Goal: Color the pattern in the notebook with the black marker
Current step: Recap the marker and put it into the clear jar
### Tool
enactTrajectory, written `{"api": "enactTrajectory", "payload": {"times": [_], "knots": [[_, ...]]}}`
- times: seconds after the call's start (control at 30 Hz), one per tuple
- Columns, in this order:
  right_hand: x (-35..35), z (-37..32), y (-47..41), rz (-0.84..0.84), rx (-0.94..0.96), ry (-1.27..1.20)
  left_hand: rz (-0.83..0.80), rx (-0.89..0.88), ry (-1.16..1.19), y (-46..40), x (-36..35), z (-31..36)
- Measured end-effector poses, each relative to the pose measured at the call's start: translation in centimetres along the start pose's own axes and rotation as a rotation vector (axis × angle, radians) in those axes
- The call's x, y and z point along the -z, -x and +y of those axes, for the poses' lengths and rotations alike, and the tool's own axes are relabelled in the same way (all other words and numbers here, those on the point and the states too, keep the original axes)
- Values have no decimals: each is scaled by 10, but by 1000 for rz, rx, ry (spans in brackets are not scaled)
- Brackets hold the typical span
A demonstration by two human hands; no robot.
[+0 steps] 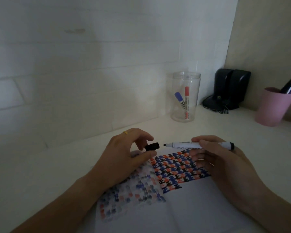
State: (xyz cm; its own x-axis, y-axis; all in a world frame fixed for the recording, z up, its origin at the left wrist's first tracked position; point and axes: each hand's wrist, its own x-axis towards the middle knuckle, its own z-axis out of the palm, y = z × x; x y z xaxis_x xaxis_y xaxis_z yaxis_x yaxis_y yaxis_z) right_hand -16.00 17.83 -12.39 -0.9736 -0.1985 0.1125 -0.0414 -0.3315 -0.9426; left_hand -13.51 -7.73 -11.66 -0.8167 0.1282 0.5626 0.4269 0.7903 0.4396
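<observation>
An open notebook [196,206] lies on the white desk in front of me. Its right page carries a pattern [178,169] of small red, blue and black shapes; the left page shows faint bleed-through of the same colours. My right hand [222,163] holds the black marker [196,145] level above the page, its uncapped tip pointing left. My left hand [124,157] pinches the marker's black cap [152,146] between thumb and fingers, a short gap from the tip. A yellow ring sits on a left finger.
A clear jar [185,98] at the back holds a blue marker [180,100] and a red marker [186,101]. A black device [228,90] with a cable stands in the corner. A pink cup [274,106] with pens is at the right. A white brick wall runs behind.
</observation>
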Motion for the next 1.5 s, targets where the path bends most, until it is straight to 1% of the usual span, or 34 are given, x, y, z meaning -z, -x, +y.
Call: {"api": "enactTrajectory", "payload": {"times": [0.3,0.5,0.57,0.7,0.9,1.03,1.17,1.37,1.5], "knots": [[-5,-3,4,-72,38,88,-4,-22,-2,1,1,6],[-8,-5,9,-101,48,167,2,-128,0,2,3,12],[-9,-5,9,-100,53,181,4,-136,8,2,5,14],[-7,-6,9,-78,64,182,4,-122,50,2,6,18],[-4,-2,9,-77,69,165,-39,-75,147,5,5,19],[-2,-5,11,-79,93,122,-10,-61,205,5,6,28],[-4,-11,15,-119,156,141,20,-42,272,7,7,35],[-5,-13,18,-114,213,200,-16,-14,328,10,6,37],[-5,-19,19,-110,213,225,-109,8,409,17,-1,41]]}}
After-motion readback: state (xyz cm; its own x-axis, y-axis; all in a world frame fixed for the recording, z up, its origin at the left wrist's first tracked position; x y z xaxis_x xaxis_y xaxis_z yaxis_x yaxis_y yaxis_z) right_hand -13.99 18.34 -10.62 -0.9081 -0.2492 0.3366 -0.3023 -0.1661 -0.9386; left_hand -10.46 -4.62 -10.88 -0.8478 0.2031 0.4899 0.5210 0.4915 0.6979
